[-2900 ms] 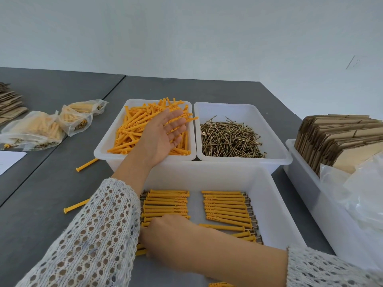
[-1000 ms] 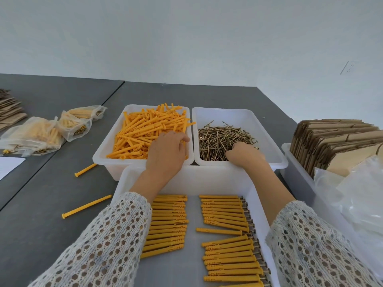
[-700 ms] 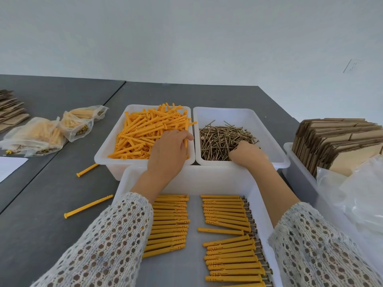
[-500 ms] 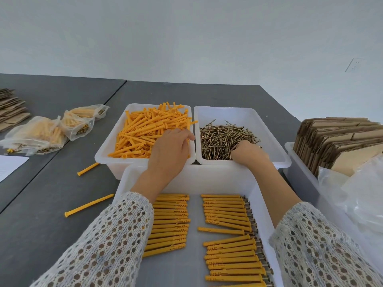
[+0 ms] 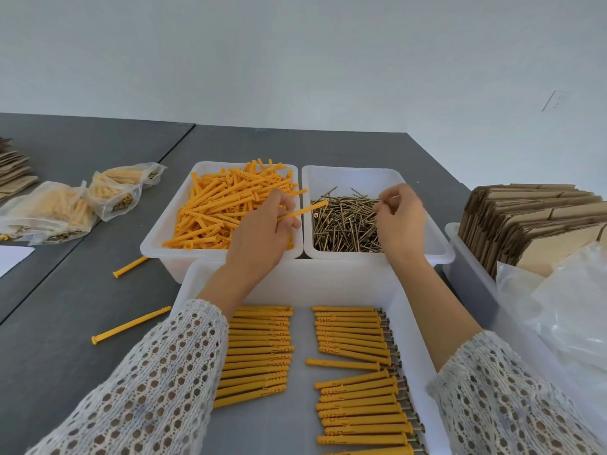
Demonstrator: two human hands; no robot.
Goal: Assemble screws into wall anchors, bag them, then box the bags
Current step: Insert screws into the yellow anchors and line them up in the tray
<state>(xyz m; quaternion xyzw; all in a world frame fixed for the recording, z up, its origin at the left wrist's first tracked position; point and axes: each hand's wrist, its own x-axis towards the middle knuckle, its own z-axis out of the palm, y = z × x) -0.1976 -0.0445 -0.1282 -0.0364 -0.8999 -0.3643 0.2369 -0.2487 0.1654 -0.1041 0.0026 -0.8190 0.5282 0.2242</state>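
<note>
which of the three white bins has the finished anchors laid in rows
The nearest bin, closest to the person, holds anchors with screws laid in neat rows. The two far bins hold loose heaps: orange anchors on the left, bare screws on the right.

open: grey table (image 5: 75,310) left of trays | blocked right: cardboard bin (image 5: 473,274) | loose anchors (image 5: 131,325) on table

There is only one view, from a camera worn on the person's head. It looks forward and down across the grey table (image 5: 295,149), close over the nearest white tray (image 5: 295,277), with both forearms reaching in from the bottom edge. Its wide angle also takes in the pale wall (image 5: 295,60) behind the table.
</note>
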